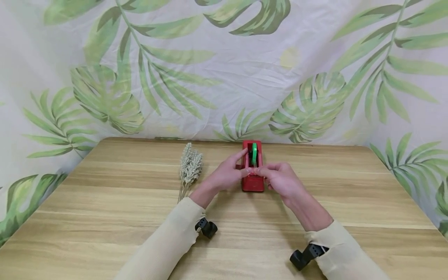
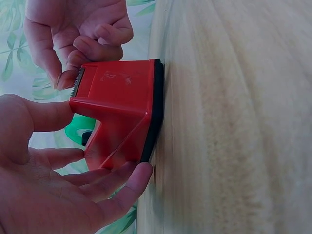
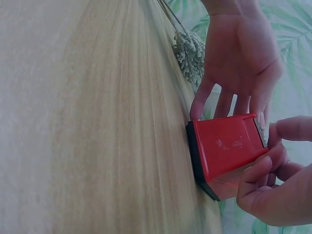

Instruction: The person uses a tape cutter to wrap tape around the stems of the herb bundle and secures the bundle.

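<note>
A red tape dispenser [image 1: 253,184] with a black base stands on the table, a green tape roll [image 1: 254,153] set upright in it. My left hand [image 1: 229,171] holds the dispenser from its left side, fingers spread along the wall and thumb near the cutter end. In the left wrist view the serrated cutter [image 2: 77,83] shows at the dispenser's top edge. Right beside that cutter, my right hand [image 1: 283,181] pinches the tape's end between thumb and forefinger. The strip itself is too small to make out, and its other fingers are curled [image 3: 258,173].
A bunch of dried grey-green flower stems [image 1: 190,165] lies left of the dispenser, close to the left forearm. Behind the wooden table [image 1: 140,194] hangs a leaf-patterned cloth [image 1: 245,77]. Black wrist cameras [image 1: 209,228] are strapped to both sleeves.
</note>
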Tool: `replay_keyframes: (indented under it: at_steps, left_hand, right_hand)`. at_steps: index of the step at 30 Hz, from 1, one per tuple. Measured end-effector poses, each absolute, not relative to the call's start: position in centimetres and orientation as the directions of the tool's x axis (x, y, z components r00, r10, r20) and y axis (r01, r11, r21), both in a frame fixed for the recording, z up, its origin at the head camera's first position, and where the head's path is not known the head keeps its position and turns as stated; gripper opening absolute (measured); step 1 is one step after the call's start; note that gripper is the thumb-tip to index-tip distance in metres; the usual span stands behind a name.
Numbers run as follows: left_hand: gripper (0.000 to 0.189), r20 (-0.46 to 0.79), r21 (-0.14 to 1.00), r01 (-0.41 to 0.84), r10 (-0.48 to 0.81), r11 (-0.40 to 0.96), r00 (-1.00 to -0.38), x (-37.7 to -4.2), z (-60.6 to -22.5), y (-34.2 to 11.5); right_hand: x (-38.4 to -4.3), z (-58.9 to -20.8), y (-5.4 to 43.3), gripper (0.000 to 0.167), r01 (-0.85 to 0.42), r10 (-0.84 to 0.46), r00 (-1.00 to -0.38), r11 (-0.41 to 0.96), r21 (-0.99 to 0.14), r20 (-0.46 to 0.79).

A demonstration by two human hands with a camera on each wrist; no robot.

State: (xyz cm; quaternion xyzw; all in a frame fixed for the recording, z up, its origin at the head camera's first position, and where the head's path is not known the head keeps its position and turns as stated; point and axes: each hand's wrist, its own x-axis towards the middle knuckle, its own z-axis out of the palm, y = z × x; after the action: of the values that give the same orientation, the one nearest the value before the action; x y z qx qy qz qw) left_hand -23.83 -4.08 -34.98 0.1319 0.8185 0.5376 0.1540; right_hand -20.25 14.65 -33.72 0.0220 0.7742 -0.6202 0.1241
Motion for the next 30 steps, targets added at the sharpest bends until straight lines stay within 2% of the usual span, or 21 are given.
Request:
replay_keyframes:
  at_steps: [16,30]
  left_hand:
    - [0.073,-0.103,0.920,0.055,0.373,0.389,-0.922,-23.53,-35.09,-4.53]
    - [0.072,-0.102,0.907,0.066,0.368,0.416,-0.924,-23.97,-34.94,-4.06]
  right_hand:
    - [-19.80,-33.82,14.30,0.027,0.196,-0.125,-0.966,0.216,-0.956,-0.226]
    - [-19.24,-33.82,14.74,0.032,0.188,-0.120,-0.969,0.202,-0.961,-0.215]
